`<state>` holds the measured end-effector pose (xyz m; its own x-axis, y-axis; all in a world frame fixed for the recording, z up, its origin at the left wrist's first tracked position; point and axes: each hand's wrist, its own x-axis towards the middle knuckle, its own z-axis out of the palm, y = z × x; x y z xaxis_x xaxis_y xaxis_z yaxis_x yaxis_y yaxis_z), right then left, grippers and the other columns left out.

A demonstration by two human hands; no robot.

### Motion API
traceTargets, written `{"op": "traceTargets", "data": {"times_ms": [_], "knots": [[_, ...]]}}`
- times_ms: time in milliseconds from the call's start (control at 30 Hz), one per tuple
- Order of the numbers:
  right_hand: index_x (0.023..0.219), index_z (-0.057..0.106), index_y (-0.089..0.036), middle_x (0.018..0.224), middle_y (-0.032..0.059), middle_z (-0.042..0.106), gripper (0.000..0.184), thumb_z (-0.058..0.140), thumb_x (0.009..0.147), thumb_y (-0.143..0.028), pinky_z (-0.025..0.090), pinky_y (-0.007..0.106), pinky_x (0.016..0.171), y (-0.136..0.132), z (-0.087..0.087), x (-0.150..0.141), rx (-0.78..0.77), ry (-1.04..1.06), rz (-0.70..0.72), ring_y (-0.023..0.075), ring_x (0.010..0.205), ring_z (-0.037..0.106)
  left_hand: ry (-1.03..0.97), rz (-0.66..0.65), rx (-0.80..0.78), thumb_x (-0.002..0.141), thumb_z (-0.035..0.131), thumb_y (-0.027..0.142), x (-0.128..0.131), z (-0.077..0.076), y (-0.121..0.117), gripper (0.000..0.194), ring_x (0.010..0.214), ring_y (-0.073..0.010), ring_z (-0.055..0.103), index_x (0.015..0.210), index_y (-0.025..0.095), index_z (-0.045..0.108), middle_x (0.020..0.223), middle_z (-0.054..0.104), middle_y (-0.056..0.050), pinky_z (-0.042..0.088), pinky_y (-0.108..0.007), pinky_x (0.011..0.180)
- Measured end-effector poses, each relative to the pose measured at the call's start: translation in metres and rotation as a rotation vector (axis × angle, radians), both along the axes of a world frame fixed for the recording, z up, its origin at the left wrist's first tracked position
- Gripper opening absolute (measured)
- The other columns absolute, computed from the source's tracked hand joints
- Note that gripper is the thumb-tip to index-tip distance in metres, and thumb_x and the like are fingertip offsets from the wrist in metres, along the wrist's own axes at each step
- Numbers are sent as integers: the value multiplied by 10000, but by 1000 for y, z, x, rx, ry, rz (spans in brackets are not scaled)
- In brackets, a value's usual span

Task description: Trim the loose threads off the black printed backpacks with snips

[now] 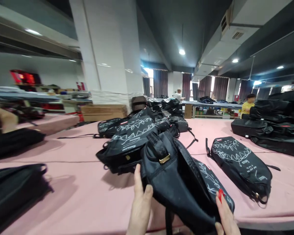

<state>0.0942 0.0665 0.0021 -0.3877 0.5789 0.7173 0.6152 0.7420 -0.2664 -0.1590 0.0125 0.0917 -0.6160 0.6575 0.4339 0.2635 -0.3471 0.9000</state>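
A black backpack [176, 182] with a gold-coloured metal plate by its top handle is tilted up in front of me, its zipped opening gaping. My left hand [140, 202] grips its top end, thumb and finger against the fabric. At the lower right my right hand [225, 213] holds the other end near the opening's edge. A small red thing [220, 194] shows at the right fingertips; I cannot make out what it is. White scribbled print marks the bag's front panel. Just behind lies another printed backpack [134, 137].
On the pink-covered table [88, 192], a printed backpack [242, 163] lies to the right, before a stack of black bags [279, 124]. Dark bags [12, 192] lie at left, near another person's blurred arm [2, 117]. A cardboard box [104, 112] stands by the pillar.
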Motion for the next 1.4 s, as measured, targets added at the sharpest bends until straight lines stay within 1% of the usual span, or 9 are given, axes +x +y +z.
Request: {"op": "traceTargets", "data": {"times_ms": [200,433,600,667,767,900,1067,1233,1400], "knots": [[1423,162,-289,1352,32,344,650,336,831,-84,383,386,958,2,17,-9,62,48,9,223,1212,391,87,3,-129,825,468,469,-28,-5,-21,699,1323,-147,179,1402,193,184,1432,211,-22,173,-275,1083],[1369,300,-221,1338,65,366,511,368,867,-156,389,304,977,33,22,25,-14,67,138,181,1217,392,277,20,15,810,524,366,-14,-7,-21,600,1298,-173,248,1361,298,297,1414,252,-15,228,-320,1067],[1184,468,-166,1195,92,491,335,400,876,-281,441,275,881,21,60,31,-37,304,-72,173,1053,514,342,128,62,759,592,343,2,11,-17,449,1246,-180,335,1196,274,513,1344,348,-35,303,-298,1027],[1038,518,-175,1007,69,568,251,399,875,-325,461,218,745,4,79,21,-186,354,-102,142,878,561,302,161,107,730,625,333,10,16,-13,354,1196,-163,389,1073,262,579,1283,398,-28,340,-261,993],[927,492,-166,675,20,514,210,426,845,-348,422,195,582,-14,101,0,-520,150,82,108,610,502,258,190,131,688,659,343,20,21,-8,247,1153,-157,417,904,229,622,1218,429,-28,345,-240,976],[1101,406,-175,909,39,544,336,485,812,-326,426,202,719,-16,118,-21,-584,5,280,117,801,528,191,217,91,709,623,372,31,21,-6,179,1120,-176,432,768,206,651,1168,449,-40,329,-264,979],[1000,486,-172,854,25,535,195,425,870,-304,392,192,692,1,118,-36,-433,19,345,91,756,500,123,205,-43,719,586,390,35,10,-9,215,1123,-199,422,689,186,644,1101,491,-54,296,-285,995],[947,536,-158,731,7,536,191,524,820,-301,365,188,570,18,100,-43,-365,31,384,70,601,463,60,112,-87,737,547,385,26,-11,-1,240,1130,-212,406,661,165,607,988,537,-71,292,-292,989],[928,572,-151,804,25,591,151,497,841,-249,400,190,639,19,80,-49,-270,-4,409,82,694,540,24,89,-97,738,539,375,17,-27,7,240,1072,-213,433,668,150,587,1047,498,-82,298,-309,976]]}}
